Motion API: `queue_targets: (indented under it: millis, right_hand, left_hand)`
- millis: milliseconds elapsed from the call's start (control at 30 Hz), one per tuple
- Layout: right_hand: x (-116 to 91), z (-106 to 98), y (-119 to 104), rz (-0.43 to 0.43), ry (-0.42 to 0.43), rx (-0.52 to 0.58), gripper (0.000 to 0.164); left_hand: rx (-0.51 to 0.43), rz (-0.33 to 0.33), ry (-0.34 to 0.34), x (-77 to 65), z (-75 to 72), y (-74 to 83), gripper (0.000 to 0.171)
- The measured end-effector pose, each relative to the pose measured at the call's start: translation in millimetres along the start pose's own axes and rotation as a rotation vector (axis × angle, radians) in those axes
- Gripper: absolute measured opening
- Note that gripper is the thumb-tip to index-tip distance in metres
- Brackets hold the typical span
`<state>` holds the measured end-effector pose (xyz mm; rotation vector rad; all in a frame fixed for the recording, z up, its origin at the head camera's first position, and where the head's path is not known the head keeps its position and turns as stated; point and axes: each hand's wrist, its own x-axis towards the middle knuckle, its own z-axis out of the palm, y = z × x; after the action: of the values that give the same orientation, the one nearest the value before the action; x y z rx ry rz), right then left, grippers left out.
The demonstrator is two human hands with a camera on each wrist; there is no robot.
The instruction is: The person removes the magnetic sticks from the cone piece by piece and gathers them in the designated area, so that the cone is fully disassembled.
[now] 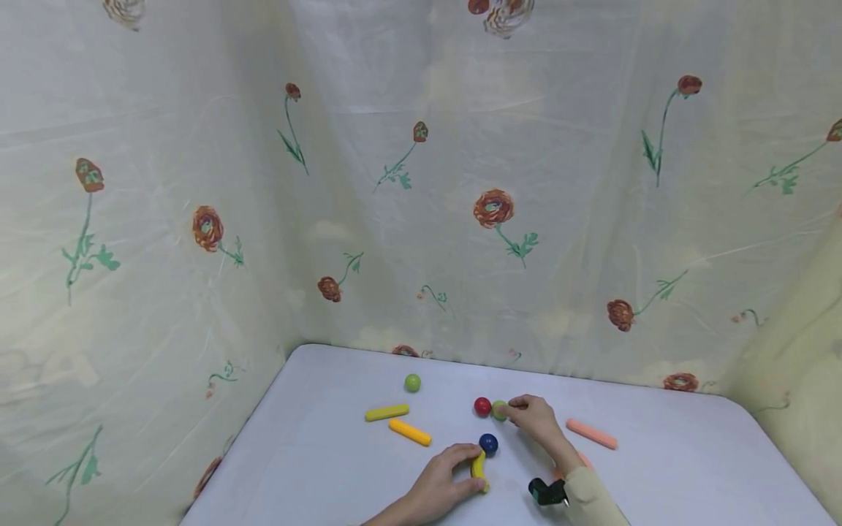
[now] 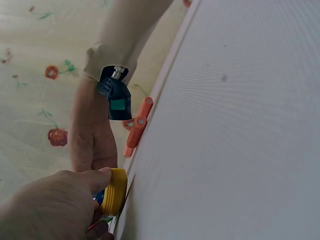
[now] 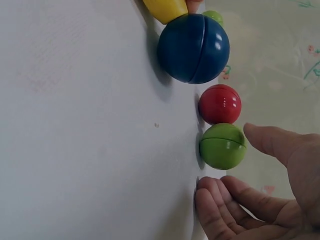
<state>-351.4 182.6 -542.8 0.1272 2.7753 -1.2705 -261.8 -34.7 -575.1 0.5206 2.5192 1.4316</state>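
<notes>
My left hand (image 1: 442, 478) pinches a curved yellow piece (image 1: 479, 471), banana-like in shape, between thumb and fingers at the table's front middle. Its upper end is right beside a dark blue ball (image 1: 488, 443). Farther back, a red ball (image 1: 483, 407) and a green ball (image 1: 498, 410) sit side by side. My right hand (image 1: 536, 420) reaches to the green ball from the right. In the right wrist view, the thumb (image 3: 270, 141) is at one side of that green ball and the bent fingers (image 3: 220, 205) are at another, with gaps showing.
Another green ball (image 1: 412, 383) lies at the back left, behind a yellow stick (image 1: 387, 413) and an orange-yellow stick (image 1: 410, 432). A salmon stick (image 1: 592, 434) lies right of my right hand; more salmon shows behind that wrist. Flowered curtains (image 1: 395, 241) surround the white table (image 1: 316, 453).
</notes>
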Motion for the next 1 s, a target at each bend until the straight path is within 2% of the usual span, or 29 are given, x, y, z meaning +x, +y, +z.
queue_targets:
  millis: [200,433,533,667,833,1000]
  right_hand:
    - [-10.8,-3.6,5.3,-0.013,0.043,-0.001,0.045]
    - [-40.6,-2.5,3.1,0.025,0.031,0.032,0.03]
    - [-53.4,1.1,2.0,0.029,0.001,0.039,0.022]
    - [-68.5,6.3,-3.5,0.023,-0.072,-0.005,0.017]
    - [-81.9,11.7,-16.6,0.018,-0.168,-0.063,0.022]
    - [-86.5,15.8,-25.3,0.01,-0.209,-0.095,0.025]
  left_hand:
    - [0.001,0.022,0.013,-0.6,0.8,-2.7,0.048]
    - [0.001,0.025,0.02,-0.8,1.8,-2.6,0.048]
    - [-0.007,0.005,0.013,-0.7,1.9,-1.1,0.048]
    - [-0.028,-0.023,-0.003,0.2,1.4,0.3,0.048]
    - [-0.046,-0.028,-0.005,1.0,1.8,-0.6,0.048]
    - [-0.066,-0.039,-0.01,2.0,1.8,-1.9,0.047]
